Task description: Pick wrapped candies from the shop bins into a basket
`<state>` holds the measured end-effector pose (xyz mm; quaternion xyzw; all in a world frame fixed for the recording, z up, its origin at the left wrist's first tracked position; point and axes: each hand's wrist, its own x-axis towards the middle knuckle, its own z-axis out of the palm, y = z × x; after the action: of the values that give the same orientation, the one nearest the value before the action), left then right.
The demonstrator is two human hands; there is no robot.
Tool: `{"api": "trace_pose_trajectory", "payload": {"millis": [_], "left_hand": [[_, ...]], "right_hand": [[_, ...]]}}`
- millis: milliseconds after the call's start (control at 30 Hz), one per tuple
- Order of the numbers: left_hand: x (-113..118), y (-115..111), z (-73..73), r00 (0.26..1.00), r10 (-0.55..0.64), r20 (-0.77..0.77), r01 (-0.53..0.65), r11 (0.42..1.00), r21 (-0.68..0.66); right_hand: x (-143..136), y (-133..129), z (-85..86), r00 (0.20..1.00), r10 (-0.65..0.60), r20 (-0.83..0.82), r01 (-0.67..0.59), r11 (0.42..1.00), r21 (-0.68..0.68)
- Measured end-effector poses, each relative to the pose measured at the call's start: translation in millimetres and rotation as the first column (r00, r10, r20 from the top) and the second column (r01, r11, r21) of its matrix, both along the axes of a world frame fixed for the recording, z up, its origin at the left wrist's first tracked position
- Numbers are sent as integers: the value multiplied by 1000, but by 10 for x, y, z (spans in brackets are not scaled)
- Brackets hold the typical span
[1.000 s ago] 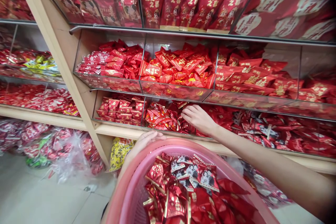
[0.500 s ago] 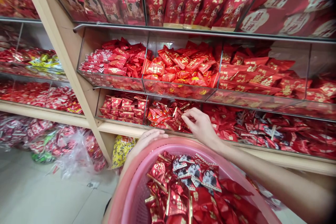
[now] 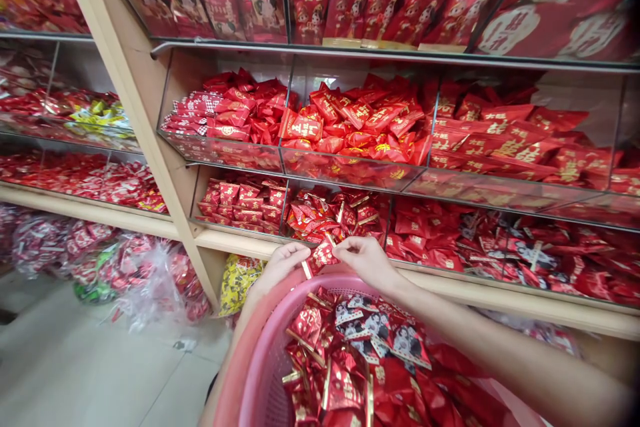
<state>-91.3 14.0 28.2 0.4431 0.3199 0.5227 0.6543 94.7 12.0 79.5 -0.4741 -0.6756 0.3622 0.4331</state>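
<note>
A small red candy packet with gold edges (image 3: 321, 256) is between my two hands, just above the far rim of the pink basket (image 3: 260, 340). My right hand (image 3: 367, 263) pinches the packet's right side. My left hand (image 3: 286, 263) has its fingertips closed at the packet's left side, while my left forearm lies along the basket's outer side. Inside the basket lie several red wrapped candies (image 3: 343, 383) and black-and-white printed packets (image 3: 370, 327).
Shelves of clear bins with red candies (image 3: 360, 113) rise in front, with a wooden ledge (image 3: 235, 242) below. A wooden post (image 3: 135, 113) stands left. Bagged candies (image 3: 155, 280) and a yellow bag (image 3: 237, 283) sit under the shelves.
My right hand has drawn back from the lower bin to the basket rim with a packet. The fingertips of my left hand have come to the packet. The view has shifted slightly.
</note>
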Motion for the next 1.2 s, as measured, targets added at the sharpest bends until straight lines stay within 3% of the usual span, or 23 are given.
{"api": "trace_pose_trajectory", "payload": {"millis": [267, 533, 767, 900, 967, 1067, 1200], "left_hand": [[-40, -7, 34, 994, 25, -106, -25, 1000, 2], [-28, -21, 60, 992, 42, -120, -43, 999, -8], [-53, 25, -12, 998, 17, -53, -18, 1000, -17], [-29, -15, 15, 999, -42, 18, 42, 999, 2], [-9, -57, 44, 992, -106, 67, 107, 994, -8], [17, -96, 48, 985, -115, 131, 127, 988, -83], [31, -70, 2, 986, -93, 141, 109, 988, -109]], "right_hand": [[-79, 13, 19, 996, 71, -54, -72, 997, -20], [-40, 14, 1, 999, 40, -37, -39, 999, 18], [-47, -10, -28, 995, 13, -101, -17, 999, -39], [7, -95, 116, 993, 31, -117, -38, 998, -52], [63, -184, 246, 993, 84, -81, -86, 996, -27], [101, -372, 416, 959, 281, 41, -280, 960, -20], [-46, -643, 435, 765, 603, 227, -603, 794, -75]]}}
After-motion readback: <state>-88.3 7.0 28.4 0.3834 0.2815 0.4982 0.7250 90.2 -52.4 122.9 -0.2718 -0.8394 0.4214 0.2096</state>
